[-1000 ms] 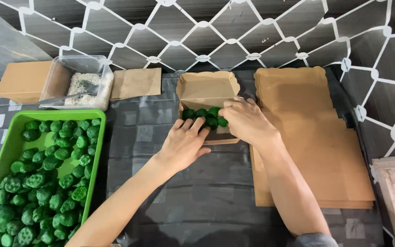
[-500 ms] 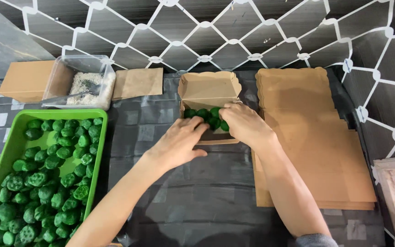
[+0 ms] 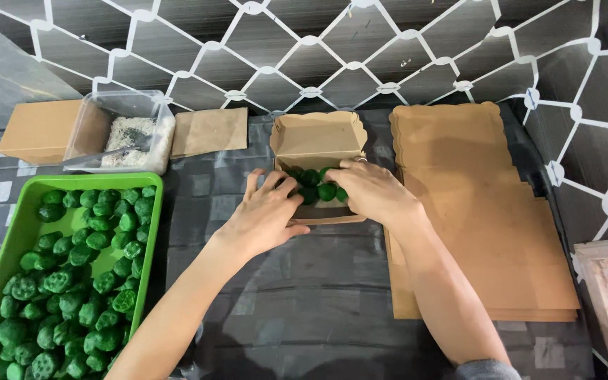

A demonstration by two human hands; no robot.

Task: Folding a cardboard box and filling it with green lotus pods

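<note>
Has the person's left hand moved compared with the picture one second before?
Yes. The left hand has shifted slightly up, toward the open brown cardboard box of green balls; its fingertips now reach the box's edge.

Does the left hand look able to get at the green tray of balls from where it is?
Probably yes: the left hand is at the open cardboard box, and only bare dark tabletop lies between it and the green tray.
</note>
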